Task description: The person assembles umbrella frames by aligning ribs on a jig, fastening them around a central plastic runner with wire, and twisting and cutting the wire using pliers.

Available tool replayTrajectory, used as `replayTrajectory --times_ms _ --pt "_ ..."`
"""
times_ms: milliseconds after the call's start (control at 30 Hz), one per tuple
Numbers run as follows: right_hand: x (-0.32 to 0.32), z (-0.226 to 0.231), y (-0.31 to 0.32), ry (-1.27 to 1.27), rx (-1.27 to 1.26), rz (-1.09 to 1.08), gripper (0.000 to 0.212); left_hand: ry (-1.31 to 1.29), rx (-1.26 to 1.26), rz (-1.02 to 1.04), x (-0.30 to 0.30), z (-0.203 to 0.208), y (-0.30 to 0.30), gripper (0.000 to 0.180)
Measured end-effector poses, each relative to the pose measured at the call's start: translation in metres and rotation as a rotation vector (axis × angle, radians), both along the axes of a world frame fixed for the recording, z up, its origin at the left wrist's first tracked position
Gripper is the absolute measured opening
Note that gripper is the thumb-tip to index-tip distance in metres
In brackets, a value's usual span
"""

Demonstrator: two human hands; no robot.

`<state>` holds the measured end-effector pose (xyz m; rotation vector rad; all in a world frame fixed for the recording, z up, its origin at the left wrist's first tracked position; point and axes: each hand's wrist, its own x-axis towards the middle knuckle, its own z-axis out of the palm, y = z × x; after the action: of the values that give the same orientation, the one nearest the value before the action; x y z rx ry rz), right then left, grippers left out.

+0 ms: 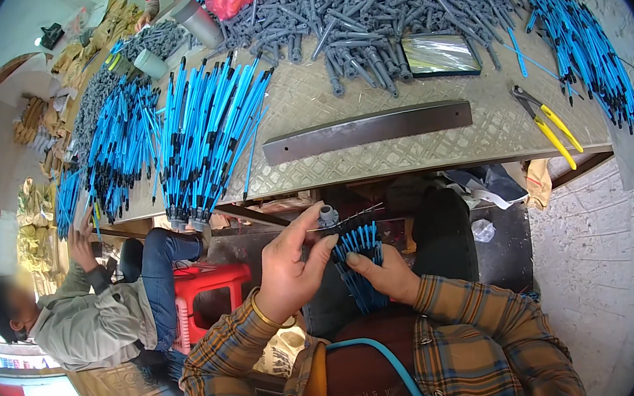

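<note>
My left hand [294, 266] is closed, thumb and forefinger pinching a grey plastic fitting [327, 216] with a round hollow end. Thin dark strands stick out to the right of the fitting. Just beside it, my right hand [391, 274] is wrapped round a bundle of thin blue rods [360, 276] with dark parts among them, its thumb pressed on the front. The bundle stands roughly upright above my lap, its top ends close to my left fingertips. My right hand's other fingers are mostly hidden behind the bundle.
Ahead is a metal worktable [422, 155] with a dark flat bar [368, 130], yellow-handled pliers [547, 126], a grey parts pile [381, 12], a black-framed tray [439, 55] and blue rod bundles [206, 132]. A seated person [83, 325] works at left, near a red stool [210, 290].
</note>
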<state>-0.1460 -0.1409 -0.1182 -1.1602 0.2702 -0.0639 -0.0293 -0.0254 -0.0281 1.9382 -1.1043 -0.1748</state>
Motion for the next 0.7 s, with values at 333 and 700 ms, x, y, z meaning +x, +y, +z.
replayTrajectory --times_ms 333,700 --pt "-0.002 -0.003 -0.004 -0.005 0.07 0.018 0.04 0.113 0.076 -0.075 -0.002 0.009 0.0 0.049" --pt "-0.003 -0.007 -0.005 -0.048 0.021 0.054 0.034 0.376 0.014 -0.054 -0.003 0.011 0.001 0.047"
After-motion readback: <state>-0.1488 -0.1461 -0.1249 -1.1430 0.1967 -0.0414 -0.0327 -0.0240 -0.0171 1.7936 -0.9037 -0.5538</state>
